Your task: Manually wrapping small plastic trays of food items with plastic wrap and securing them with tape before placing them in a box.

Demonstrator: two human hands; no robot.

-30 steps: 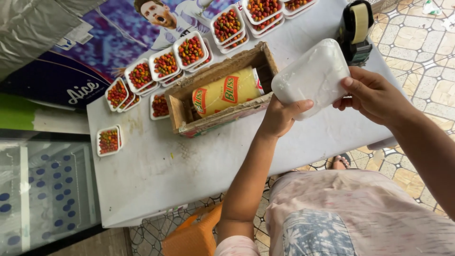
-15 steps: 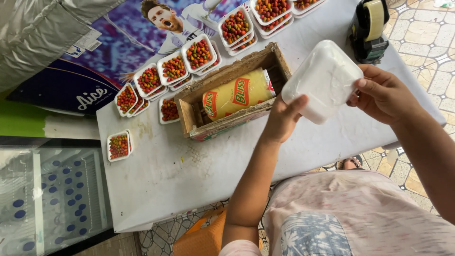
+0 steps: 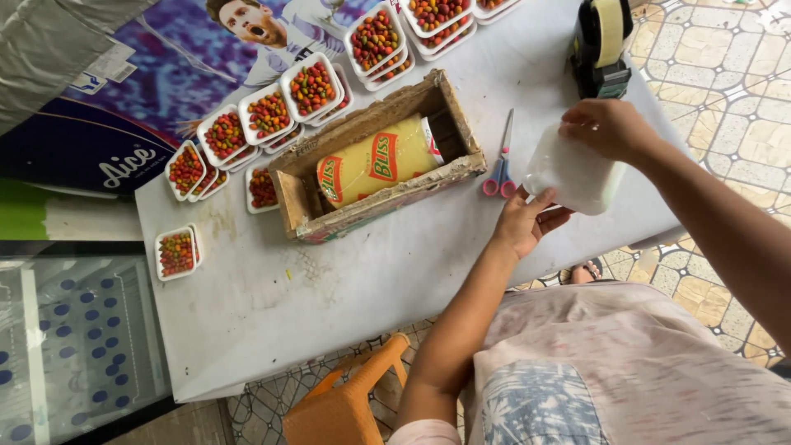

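**Both hands on a white tray at the bench's near right corner**

Grip first: the right hand point(image 3: 608, 128) clasps the far upper edge of a white foam tray point(image 3: 575, 175), fingers curled over its rim, while the left hand point(image 3: 526, 222) holds the near lower edge with thumb and fingers spread against it. Both grips are closed on the tray, which is tilted with its pale underside towards the camera and held just above the bench point(image 3: 395, 272); what it contains cannot be seen.

Just left of the tray, a pair of scissors point(image 3: 501, 169) with pink handles lies flat on the bench, blades pointing away. Beyond the right hand stands a black tape dispenser point(image 3: 604, 45) with a yellowish roll, close to the bench's far right edge.

Left of the scissors sits an open wooden box point(image 3: 449, 124) holding a yellow roll of wrapping film point(image 3: 379, 161) lying on its side. Further out, small white trays filled with red, orange and green chillies point(image 3: 311, 86) are stacked along the far and left sides.

Bare bench surface stretches between the box and the near edge. An orange plastic chair point(image 3: 346, 404) stands below that edge, and tiled floor point(image 3: 725, 74) shows to the right.
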